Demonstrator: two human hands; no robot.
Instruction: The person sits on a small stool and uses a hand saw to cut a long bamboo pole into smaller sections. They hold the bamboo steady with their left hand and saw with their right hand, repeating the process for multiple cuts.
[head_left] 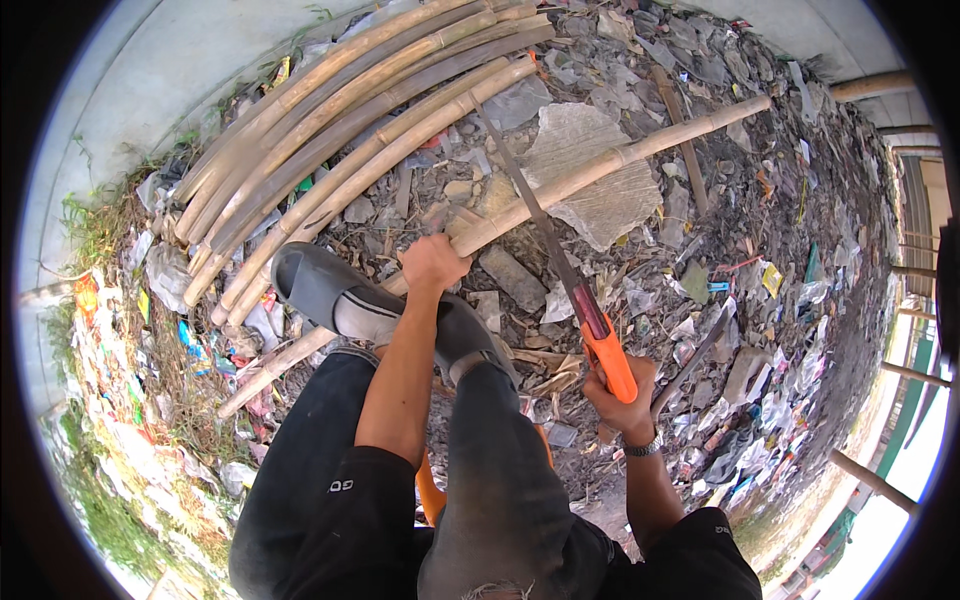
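A long bamboo pole (620, 158) lies slantwise across the ground, from lower left to upper right. My left hand (435, 263) is closed round it near its middle, beside my dark rubber shoe (325, 285), which rests over the pole. In my right hand (620, 400) is the orange handle of a hand saw (548, 240). The saw's long narrow blade points away up-left and crosses the pole a little right of my left hand. Whether its teeth have cut into the bamboo I cannot tell. A flat grey concrete slab (590, 180) lies under the pole's far part.
Several bamboo poles (370, 110) lie side by side at the upper left, near a pale wall (130, 90). Litter, stones and plastic scraps (740, 380) cover the ground. A dark curved blade-like piece (695, 355) lies right of my right hand. Upright posts (875, 480) stand at the right.
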